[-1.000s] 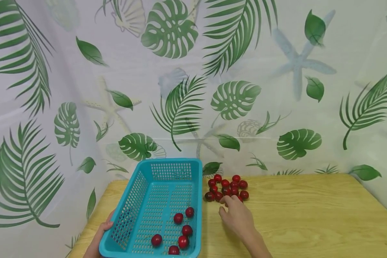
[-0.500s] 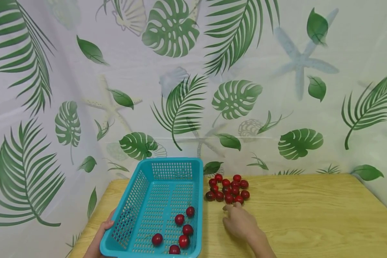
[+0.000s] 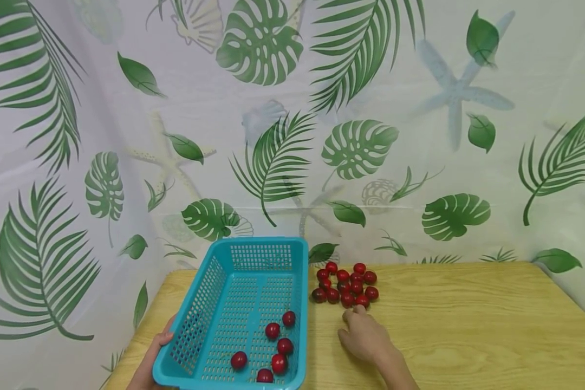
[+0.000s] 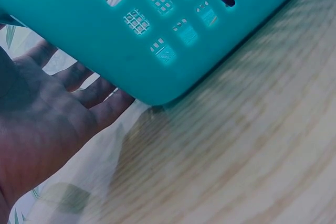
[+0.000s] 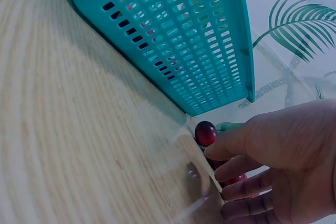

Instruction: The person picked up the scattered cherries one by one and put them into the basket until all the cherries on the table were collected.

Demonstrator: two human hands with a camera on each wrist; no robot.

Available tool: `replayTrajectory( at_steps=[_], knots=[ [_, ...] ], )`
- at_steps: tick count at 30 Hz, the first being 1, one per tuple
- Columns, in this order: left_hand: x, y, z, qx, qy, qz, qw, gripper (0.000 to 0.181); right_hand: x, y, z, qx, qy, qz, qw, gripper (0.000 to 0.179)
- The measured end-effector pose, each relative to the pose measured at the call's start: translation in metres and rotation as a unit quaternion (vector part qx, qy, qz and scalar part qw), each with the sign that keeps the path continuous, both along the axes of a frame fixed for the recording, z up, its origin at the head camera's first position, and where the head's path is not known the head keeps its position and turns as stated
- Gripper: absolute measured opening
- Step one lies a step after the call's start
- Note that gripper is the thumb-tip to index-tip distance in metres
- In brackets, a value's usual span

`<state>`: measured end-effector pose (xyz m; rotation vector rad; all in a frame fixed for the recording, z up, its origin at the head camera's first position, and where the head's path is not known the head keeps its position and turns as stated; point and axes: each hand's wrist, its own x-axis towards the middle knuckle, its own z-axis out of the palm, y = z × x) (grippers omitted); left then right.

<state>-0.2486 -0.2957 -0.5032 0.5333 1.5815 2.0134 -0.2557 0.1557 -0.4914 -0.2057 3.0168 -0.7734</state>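
1. Head view shows a turquoise rectangular plastic basket (image 3: pixel 301 325), slotted floor and latticed walls, along the left edge of a yellow wood-grain desk (image 3: pixel 448 325); its near rim is cut off.
2. Six glossy dark-red round fruits (image 3: pixel 285 346) lie inside, toward its near end; a loose cluster of red fruits (image 3: pixel 357 286) sits by the desk's far edge, beside the basket.
3. The left hand (image 3: pixel 151 357) grips the basket's left rim, thumb on top; the left wrist view adds the palm, fingertips hidden behind plastic.
4. The right hand (image 3: pixel 365 336), fingers relaxed and parted, reaches the cluster's near side; the right wrist view shows them covering several fruits, exact contact unclear.
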Motion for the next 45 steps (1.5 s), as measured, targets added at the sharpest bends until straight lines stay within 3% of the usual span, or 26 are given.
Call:
replayTrajectory(
  at_steps=[1,3,8,18,27,33,39,45],
  knots=[
    [0.004,0.002,0.004,-0.005,-0.043,0.020,0.9989,0.048,0.000,0.001,0.000,0.000,-0.001,-0.001,1.0000,0.039],
    [0.012,0.004,0.011,-0.004,-0.134,0.061,0.9891,0.051,0.001,0.003,0.002,-0.001,-0.006,-0.005,1.0000,0.039],
    [0.014,0.009,0.015,-0.014,-0.158,0.104,0.9818,0.066,0.003,0.014,0.005,0.005,-0.019,-0.023,0.9995,0.037],
    [0.012,0.012,0.012,-0.062,-0.137,0.162,0.9753,0.067,0.000,0.029,0.003,0.007,-0.021,-0.035,0.9991,0.030],
    [0.012,0.016,0.011,-0.073,-0.136,0.195,0.9687,0.072,-0.010,0.025,-0.017,-0.003,0.046,-0.089,0.9949,0.015],
    [0.012,0.019,0.010,-0.081,-0.131,0.212,0.9651,0.073,-0.011,0.025,-0.023,0.001,0.086,-0.090,0.9921,0.010],
    [0.011,0.016,0.009,-0.090,-0.127,0.215,0.9640,0.071,-0.009,0.029,-0.018,-0.012,0.057,-0.090,0.9942,0.014],
    [0.010,0.016,0.008,-0.088,-0.112,0.208,0.9677,0.067,-0.008,0.029,-0.005,-0.067,0.033,-0.101,0.9921,0.017]
  ],
)
